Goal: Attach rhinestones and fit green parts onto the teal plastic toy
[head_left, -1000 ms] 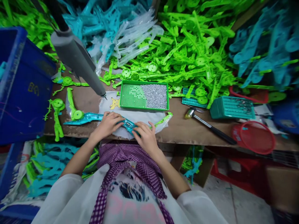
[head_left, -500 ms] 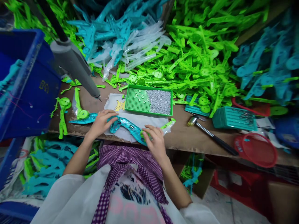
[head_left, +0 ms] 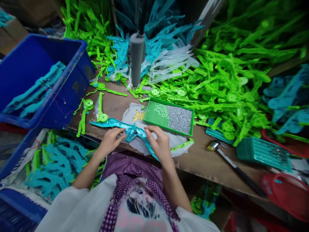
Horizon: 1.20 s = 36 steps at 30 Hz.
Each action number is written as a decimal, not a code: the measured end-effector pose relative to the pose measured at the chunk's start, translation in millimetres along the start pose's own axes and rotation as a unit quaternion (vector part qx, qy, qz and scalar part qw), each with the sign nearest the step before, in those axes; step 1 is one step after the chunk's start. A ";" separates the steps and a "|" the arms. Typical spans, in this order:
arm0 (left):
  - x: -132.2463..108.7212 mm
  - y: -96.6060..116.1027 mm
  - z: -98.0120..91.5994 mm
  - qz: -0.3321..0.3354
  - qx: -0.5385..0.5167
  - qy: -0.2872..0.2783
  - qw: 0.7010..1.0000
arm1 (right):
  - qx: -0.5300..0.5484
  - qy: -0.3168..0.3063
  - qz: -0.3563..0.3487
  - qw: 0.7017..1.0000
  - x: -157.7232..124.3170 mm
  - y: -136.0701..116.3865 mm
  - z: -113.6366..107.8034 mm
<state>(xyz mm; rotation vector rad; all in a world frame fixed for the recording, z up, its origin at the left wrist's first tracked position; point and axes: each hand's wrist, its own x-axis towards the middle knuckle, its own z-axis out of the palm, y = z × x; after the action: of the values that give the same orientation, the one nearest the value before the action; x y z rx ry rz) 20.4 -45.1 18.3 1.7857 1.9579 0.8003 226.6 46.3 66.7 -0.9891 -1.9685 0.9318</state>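
A long teal bow-shaped plastic part [head_left: 116, 123] lies across the front edge of the bench, its inner side facing up. My left hand [head_left: 111, 140] grips it left of its middle, thumb and fingers close together at its edge. On the other side of the middle, my right hand [head_left: 158, 141] has thumb and fingers closed at the part, covering some of it. Between the hands, small details in the part's middle are too fine to make out. Clear-and-green arm pieces lie near both ends, one at left [head_left: 100, 108] and one at right [head_left: 182, 145].
Behind the part sits a green tray [head_left: 156, 113] of small silver screws on a grey cloth [head_left: 130, 112]. A grey electric screwdriver [head_left: 136, 59] hangs above. To the right lie a hammer [head_left: 235, 166] and a teal basket [head_left: 263, 153]. A blue bin [head_left: 79, 72] stands left; green parts [head_left: 224, 83] heap behind.
The view has swung left. The screwdriver has moved back, away from the hands. My right hand has come inward along the teal part, closer to its middle and my left hand.
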 end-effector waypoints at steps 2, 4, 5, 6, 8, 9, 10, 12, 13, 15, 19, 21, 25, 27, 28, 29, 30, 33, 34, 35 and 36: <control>-1.9 4.3 6.8 -0.017 -0.021 -0.019 0.999 | -0.019 -0.043 -0.004 0.999 -20.9 8.6 8.2; 0.2 7.4 12.2 -0.036 -0.042 0.000 0.998 | -0.074 -0.070 -0.019 0.995 -37.4 13.7 15.1; 2.2 8.6 14.2 -0.049 -0.054 0.013 0.997 | -0.110 -0.070 -0.024 0.991 -43.0 15.1 17.7; 4.6 9.6 15.8 -0.066 -0.068 0.025 0.995 | -0.143 -0.061 -0.025 0.987 -46.9 16.0 19.5; 9.3 10.4 18.5 -0.105 -0.101 0.038 0.989 | -0.191 -0.031 -0.020 0.981 -50.0 17.4 21.2; 11.1 10.1 20.1 -0.121 -0.119 0.041 0.985 | -0.204 -0.021 -0.021 0.979 -49.2 18.5 21.4; 12.4 9.5 21.9 -0.132 -0.135 0.043 0.981 | -0.209 -0.016 -0.022 0.978 -46.8 20.3 21.5; 13.2 7.3 26.1 -0.135 -0.154 0.046 0.978 | -0.208 -0.007 -0.022 0.978 -36.5 26.8 22.3; 12.8 5.9 28.0 -0.130 -0.156 0.048 0.978 | -0.205 -0.002 -0.015 0.979 -29.1 31.8 23.0; 10.4 2.7 31.0 -0.114 -0.146 0.055 0.981 | -0.208 -0.008 0.001 0.978 -11.8 43.7 24.8; 2.0 -5.0 35.4 -0.075 -0.144 0.057 0.985 | -0.260 -0.132 -0.031 0.956 14.8 60.5 27.3; -1.3 -9.1 39.0 -0.072 -0.164 0.042 0.983 | -0.287 -0.198 -0.056 0.935 20.3 60.1 29.6; -2.3 -15.4 44.7 -0.077 -0.197 0.016 0.977 | -0.329 -0.246 -0.069 0.909 25.1 52.1 39.4; -1.2 -17.4 44.0 -0.069 -0.193 0.000 0.979 | -0.331 -0.247 -0.068 0.908 27.3 50.2 43.5; -0.8 -18.1 42.9 -0.061 -0.185 -0.010 0.981 | -0.325 -0.248 -0.063 0.910 28.3 50.1 44.0; -0.6 -18.6 41.6 -0.053 -0.176 -0.019 0.983 | -0.318 -0.247 -0.055 0.914 29.1 50.5 43.1; -0.7 -18.6 40.5 -0.046 -0.166 -0.027 0.985 | -0.311 -0.242 -0.045 0.918 29.5 51.1 40.8; -3.0 -13.7 41.2 -0.045 -0.143 -0.031 0.988 | -0.314 -0.202 -0.023 0.928 28.1 52.7 25.1; -4.2 -9.8 43.3 -0.048 -0.138 -0.027 0.989 | -0.322 -0.185 -0.022 0.928 26.7 53.0 17.9; -5.4 -4.9 46.4 -0.052 -0.134 -0.023 0.989 | -0.330 -0.170 -0.021 0.928 24.8 53.3 10.2; -6.4 0.8 50.3 -0.055 -0.130 -0.018 0.990 | -0.339 -0.158 -0.019 0.927 22.5 53.6 2.4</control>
<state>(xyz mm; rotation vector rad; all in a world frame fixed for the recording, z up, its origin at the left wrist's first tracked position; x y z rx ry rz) 52.9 -43.4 -20.6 1.5189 1.8161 0.9306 232.1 88.5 27.1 -1.2121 -2.6634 0.3875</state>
